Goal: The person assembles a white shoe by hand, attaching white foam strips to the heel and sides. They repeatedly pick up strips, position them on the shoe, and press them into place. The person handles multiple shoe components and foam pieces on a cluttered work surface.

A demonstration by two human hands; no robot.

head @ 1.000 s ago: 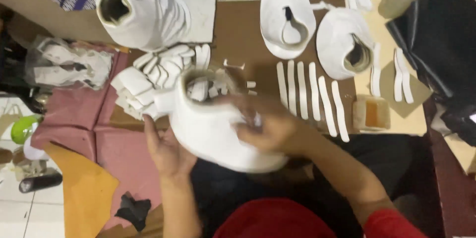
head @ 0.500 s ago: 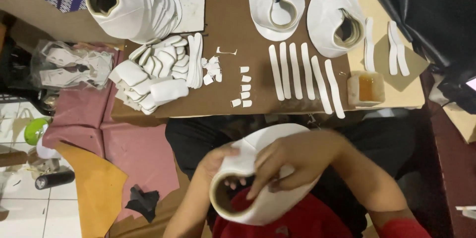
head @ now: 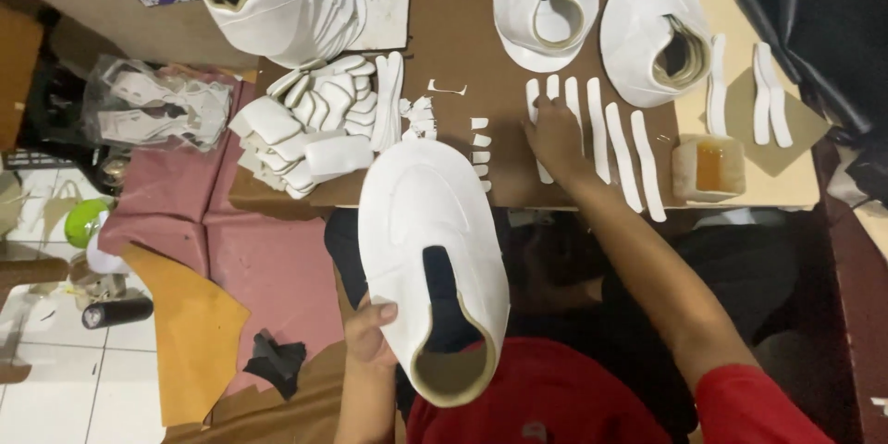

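A white shoe upper [head: 430,250] is held over the person's lap, its toe reaching the near edge of a brown work board [head: 462,37] and its open collar toward the body. The left hand [head: 370,333] grips it at the collar's left side, thumb on top, fingers closed around the edge. The right hand [head: 555,134] is well apart from the shoe, stretched forward onto the board, fingers spread flat on a row of long white strips [head: 615,153]; whether it has picked one up cannot be told. Left of the shoe lies a pile of white cut pieces [head: 314,129]. Beyond the strips sit two more white uppers [head: 592,9] and a small glue pot [head: 708,166].
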